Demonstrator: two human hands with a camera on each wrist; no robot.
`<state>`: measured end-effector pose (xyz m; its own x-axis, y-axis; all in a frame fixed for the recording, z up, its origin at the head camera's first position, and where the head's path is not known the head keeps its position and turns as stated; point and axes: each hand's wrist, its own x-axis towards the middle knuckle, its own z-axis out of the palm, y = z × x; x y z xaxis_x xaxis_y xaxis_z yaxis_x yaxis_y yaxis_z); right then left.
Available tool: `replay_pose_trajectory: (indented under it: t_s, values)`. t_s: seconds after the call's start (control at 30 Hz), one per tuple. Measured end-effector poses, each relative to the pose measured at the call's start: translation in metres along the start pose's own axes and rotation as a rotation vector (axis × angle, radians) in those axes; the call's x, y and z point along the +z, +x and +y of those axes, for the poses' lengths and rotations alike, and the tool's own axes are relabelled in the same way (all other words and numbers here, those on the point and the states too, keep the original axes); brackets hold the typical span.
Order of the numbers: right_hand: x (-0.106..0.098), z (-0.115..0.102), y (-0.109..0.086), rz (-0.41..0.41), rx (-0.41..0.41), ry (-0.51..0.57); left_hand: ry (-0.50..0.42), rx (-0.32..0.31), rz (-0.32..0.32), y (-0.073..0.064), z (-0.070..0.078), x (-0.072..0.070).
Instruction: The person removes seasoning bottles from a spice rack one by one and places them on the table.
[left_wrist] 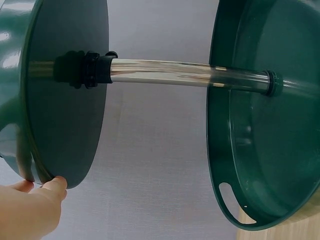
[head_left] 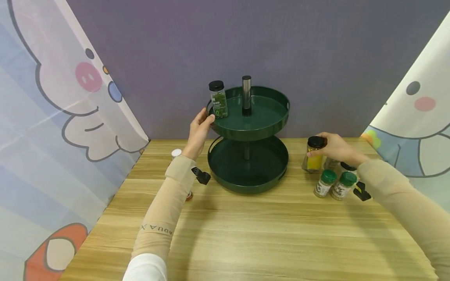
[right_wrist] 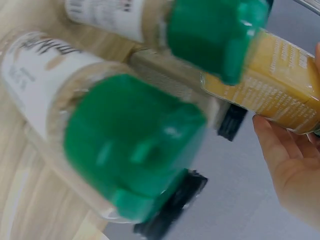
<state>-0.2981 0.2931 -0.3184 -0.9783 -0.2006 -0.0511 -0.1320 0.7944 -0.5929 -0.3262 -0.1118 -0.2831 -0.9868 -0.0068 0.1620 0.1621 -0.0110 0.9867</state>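
A dark green two-tier round tray stand (head_left: 251,134) stands on the wooden table against the wall. My left hand (head_left: 198,132) grips the left rim of its upper tier, thumb and fingers at the edge; the left wrist view shows the fingertips (left_wrist: 60,184) at that tier's underside. Beside the thumb, a black-lidded jar of green flakes (head_left: 219,102) stands in the upper tier. To the right of the stand, my right hand (head_left: 334,148) holds a black-lidded spice jar (head_left: 314,160) with a yellow label, close to the table. That yellow label (right_wrist: 280,85) also shows in the right wrist view.
Two green-capped spice jars (head_left: 327,179) stand in front of my right hand, with other black-lidded jars (head_left: 348,167) behind them. A white-capped container (head_left: 176,153) is partly hidden by my left forearm. Cartoon-printed curtains (head_left: 418,97) flank the table.
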Motion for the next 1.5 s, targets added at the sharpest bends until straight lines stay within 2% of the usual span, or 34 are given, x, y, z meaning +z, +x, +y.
replay_pose_trajectory:
  t_s: [0.5,0.87,1.3,1.5]
  values:
    - [0.005,0.006,-0.002,0.019,-0.004,-0.072,-0.008,0.000,-0.004,0.000,0.000,0.000]
    - [0.005,0.019,-0.008,0.065,-0.081,-0.115,-0.006,0.003,-0.010,0.002,-0.001,0.000]
    - [0.008,0.022,-0.012,0.027,-0.036,-0.121,0.004,-0.008,-0.011,0.000,-0.001,-0.001]
    - [0.012,0.025,-0.010,0.027,-0.033,-0.162,0.000,0.001,-0.005,0.000,0.000,-0.001]
